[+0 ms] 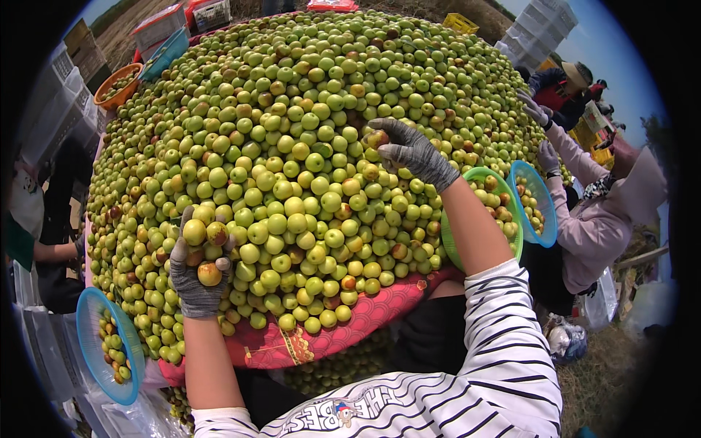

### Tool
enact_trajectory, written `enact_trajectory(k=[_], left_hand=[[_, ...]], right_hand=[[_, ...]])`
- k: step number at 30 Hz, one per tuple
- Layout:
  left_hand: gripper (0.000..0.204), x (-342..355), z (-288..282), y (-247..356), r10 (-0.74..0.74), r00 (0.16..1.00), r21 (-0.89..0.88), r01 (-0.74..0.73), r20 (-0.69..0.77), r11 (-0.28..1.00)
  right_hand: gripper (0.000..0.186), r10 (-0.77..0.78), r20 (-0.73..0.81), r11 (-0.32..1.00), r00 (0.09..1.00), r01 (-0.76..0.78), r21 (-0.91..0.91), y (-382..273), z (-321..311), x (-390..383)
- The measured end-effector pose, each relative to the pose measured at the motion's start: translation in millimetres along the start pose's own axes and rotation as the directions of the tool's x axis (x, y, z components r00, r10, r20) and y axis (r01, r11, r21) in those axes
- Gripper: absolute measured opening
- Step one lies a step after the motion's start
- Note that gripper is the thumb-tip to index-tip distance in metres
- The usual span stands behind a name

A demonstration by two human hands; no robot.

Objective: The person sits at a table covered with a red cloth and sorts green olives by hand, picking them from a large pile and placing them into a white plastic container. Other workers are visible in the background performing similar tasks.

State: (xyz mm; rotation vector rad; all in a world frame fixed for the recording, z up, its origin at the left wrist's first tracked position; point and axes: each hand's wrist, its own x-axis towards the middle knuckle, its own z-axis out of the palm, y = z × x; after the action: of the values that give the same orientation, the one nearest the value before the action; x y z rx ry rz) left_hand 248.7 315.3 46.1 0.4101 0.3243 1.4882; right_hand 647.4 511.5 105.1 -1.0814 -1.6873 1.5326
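Observation:
A large heap of green jujubes (292, 182), some with red-brown patches, spreads in front of me. My left hand (198, 281), in a grey knit glove, is cupped palm up at the near left of the heap. Several jujubes (209, 273) rest in it, held by its curled fingers. Over the middle right of the heap, my right hand (416, 153), gloved likewise, grips a reddish-brown jujube (377, 139) between thumb and fingers. Beneath my right forearm stands a green basket (451, 244) with browner jujubes in it.
A blue basket (542, 235) stands beside the green one, another blue basket (87, 343) at the near left. An orange basket (102, 101) is at the far left. Red patterned cloth (372, 314) edges the heap. A person (599, 212) in pink reaches in from the right; crates (537, 33) stand behind.

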Motion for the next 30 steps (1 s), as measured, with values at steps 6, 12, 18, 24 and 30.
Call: enact_trajectory(k=[6,12,18,24,30], left_hand=[[0.056,-7.4,11.9,-4.5,-0.019,0.997,-0.037,0.022,0.076,0.999],[0.058,-28.0,23.3,-8.6,-0.036,0.995,-0.01,0.037,0.089,0.999],[0.056,-63.6,30.9,-7.9,-0.036,0.995,-0.014,0.038,0.095,0.999],[0.057,-112.8,31.7,-11.8,-0.082,0.988,-0.011,0.084,0.129,0.996],[0.057,-171.9,26.4,-37.6,-0.171,0.985,-0.15,0.173,0.029,0.973]], right_hand=[[0.053,-0.118,-0.022,0.981,0.993,0.12,0.152,-26.2,21.7,-93.7],[0.046,-0.197,-0.055,0.964,0.979,0.204,0.171,-39.2,52.1,-154.6],[0.054,-0.354,-0.038,0.92,0.934,0.356,0.162,-37.4,94.0,-199.1],[0.048,-0.356,-0.168,0.932,0.919,0.363,0.012,-16.2,127.6,-243.9],[0.043,0.163,0.111,0.96,0.98,-0.131,-0.246,69.7,190.4,-287.5]])
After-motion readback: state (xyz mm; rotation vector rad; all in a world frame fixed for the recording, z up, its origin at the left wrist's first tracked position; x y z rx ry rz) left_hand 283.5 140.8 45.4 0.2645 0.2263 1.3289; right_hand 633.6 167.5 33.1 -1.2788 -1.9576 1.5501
